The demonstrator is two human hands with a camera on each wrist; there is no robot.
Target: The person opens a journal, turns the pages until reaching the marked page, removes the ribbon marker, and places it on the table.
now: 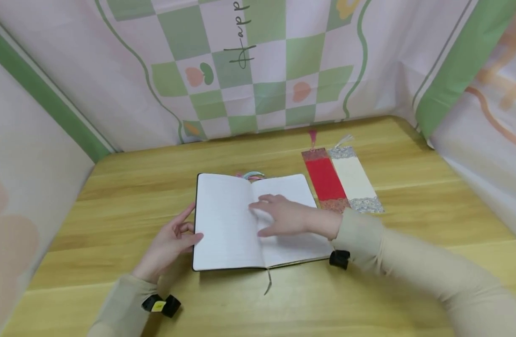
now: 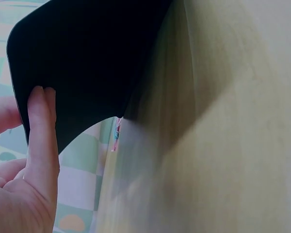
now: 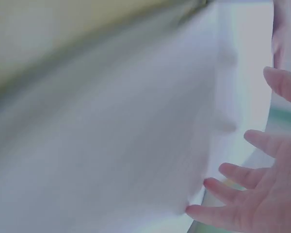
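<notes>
An open notebook with blank white pages lies on the table, its left half lifted at the outer edge. My left hand pinches that edge, thumb on the page and fingers behind; the left wrist view shows fingertips against the black cover. Over the right page is my right hand, fingers spread and pointing at the centre fold. In the right wrist view several fingertips are right at the page near the fold. A thin ribbon marker hangs from the bottom of the spine.
Right of the notebook lie a red bookmark and a cream bookmark, both with lace ends and tassels. Coloured cords poke out behind the notebook's top edge. Printed curtains surround the wooden table.
</notes>
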